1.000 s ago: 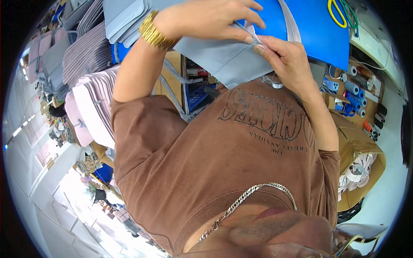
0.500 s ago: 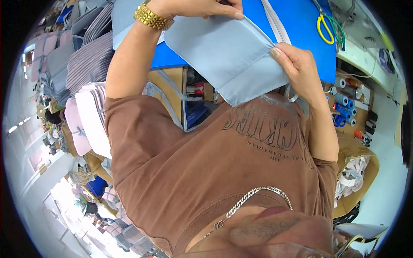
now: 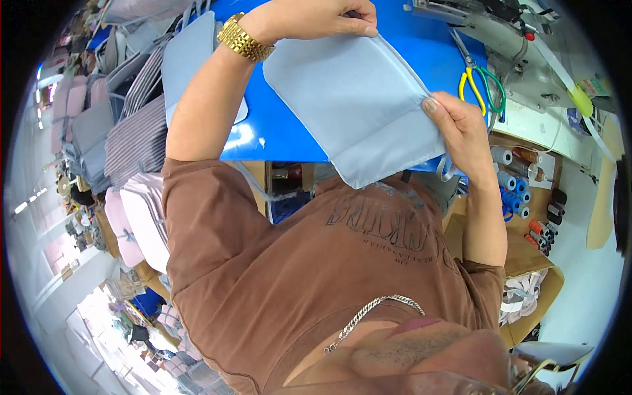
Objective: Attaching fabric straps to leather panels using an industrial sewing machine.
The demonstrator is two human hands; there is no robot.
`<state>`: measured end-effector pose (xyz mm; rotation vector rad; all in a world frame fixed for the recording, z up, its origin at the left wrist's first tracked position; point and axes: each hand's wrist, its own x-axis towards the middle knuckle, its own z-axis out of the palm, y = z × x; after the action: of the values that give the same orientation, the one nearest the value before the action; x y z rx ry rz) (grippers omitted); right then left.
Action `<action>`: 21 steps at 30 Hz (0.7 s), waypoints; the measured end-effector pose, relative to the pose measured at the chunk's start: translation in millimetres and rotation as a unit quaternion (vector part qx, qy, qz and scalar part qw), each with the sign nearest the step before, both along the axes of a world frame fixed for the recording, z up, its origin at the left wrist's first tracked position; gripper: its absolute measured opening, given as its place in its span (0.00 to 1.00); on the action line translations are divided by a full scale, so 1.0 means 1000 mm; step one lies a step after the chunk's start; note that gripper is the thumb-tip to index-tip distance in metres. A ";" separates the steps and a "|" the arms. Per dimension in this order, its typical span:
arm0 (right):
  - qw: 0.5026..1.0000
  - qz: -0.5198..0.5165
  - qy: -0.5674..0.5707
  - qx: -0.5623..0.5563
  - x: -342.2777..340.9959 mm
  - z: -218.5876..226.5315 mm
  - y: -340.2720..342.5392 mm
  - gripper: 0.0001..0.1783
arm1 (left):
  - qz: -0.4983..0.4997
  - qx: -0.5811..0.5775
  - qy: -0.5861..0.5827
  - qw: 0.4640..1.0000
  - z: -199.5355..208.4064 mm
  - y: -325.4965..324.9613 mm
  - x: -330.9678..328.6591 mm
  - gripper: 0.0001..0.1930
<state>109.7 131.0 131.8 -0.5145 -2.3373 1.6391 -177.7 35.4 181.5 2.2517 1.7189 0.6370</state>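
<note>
A light grey-blue fabric panel (image 3: 349, 99) with rounded corners hangs tilted between my two hands, over the front of the blue tabletop (image 3: 405, 29). My left hand (image 3: 329, 18), below a gold-coloured watch, pinches its upper edge; some of its fingers are hidden behind the cloth or cut off by the picture's top. At the right end of that same edge, my right hand (image 3: 461, 128) grips the panel between thumb and fingers. A seam or fold line crosses the panel's lower part. Scissors (image 3: 477, 85) with one yellow and one green handle lie just beyond my right hand.
More grey panels (image 3: 187, 62) lie at the table's left side. Stacked, tied fabric pieces (image 3: 135, 145) fill the left. A sewing machine (image 3: 526, 66) stands at the far right. Thread spools (image 3: 517, 191) sit below it, above a cardboard box (image 3: 546, 289) of pale strips.
My view has shifted, bringing more of the tabletop and the sewing machine into the picture. Both hands keep hold of the panel, which now appears slightly lower and flatter. The pale strip behind it is mostly out of sight.
</note>
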 end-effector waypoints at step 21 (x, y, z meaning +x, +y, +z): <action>0.989 -0.034 0.026 -0.144 -0.007 -0.005 0.067 0.14 | 0.136 -0.113 -0.347 0.921 -0.018 0.084 -0.020 0.17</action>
<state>103.1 198.0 127.0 -0.5912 -2.0317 1.9437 -197.5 119.1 163.8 1.3859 1.6149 1.0697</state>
